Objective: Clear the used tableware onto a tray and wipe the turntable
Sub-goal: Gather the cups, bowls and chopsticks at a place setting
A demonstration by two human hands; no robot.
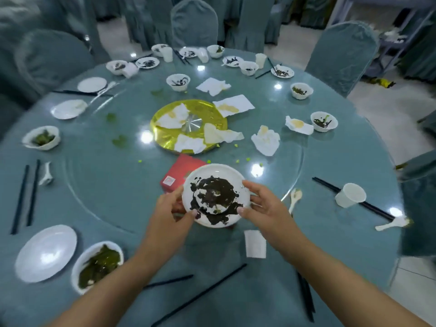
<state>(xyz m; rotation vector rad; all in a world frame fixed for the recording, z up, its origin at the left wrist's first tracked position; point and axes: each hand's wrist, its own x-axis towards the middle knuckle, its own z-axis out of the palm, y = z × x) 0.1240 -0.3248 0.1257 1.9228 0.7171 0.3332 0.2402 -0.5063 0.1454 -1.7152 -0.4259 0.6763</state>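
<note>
Teal cloth covered the round banquet table (141,256) before me, with chairs in matching covers ringed around its far side. At the far left lay a pair of dark chopsticks (24,197) beside a white spoon (46,173), and above them sat a small bowl of greens (42,138). Nearer my left arm rested a clean white plate (46,252), with a bowl of leafy leftovers (98,265) just beside it.

A glass turntable (106,185) filled the middle of the table, dotted with green scraps. At its centre sat a gold disc (169,135) with crumpled, stained napkins (186,143) lying on it and more strewn to its right.

My left hand (169,213) gripped the left rim of a white plate smeared with dark sauce (215,195), thumb curled over the near edge. I held that plate over the near edge of the turntable, partly hiding a red box (181,168) behind it. My right hand (264,206) gripped the opposite rim, fingers curled around the edge and thumb on top.

Right of my hands lay a white spoon (295,199) at the turntable's edge and a folded napkin (254,244) on the cloth. Farther right, a white paper cup (350,195) lay tipped on its side across black chopsticks (377,210), near another spoon (391,224). Dirty bowls and small plates lined the far rim.
</note>
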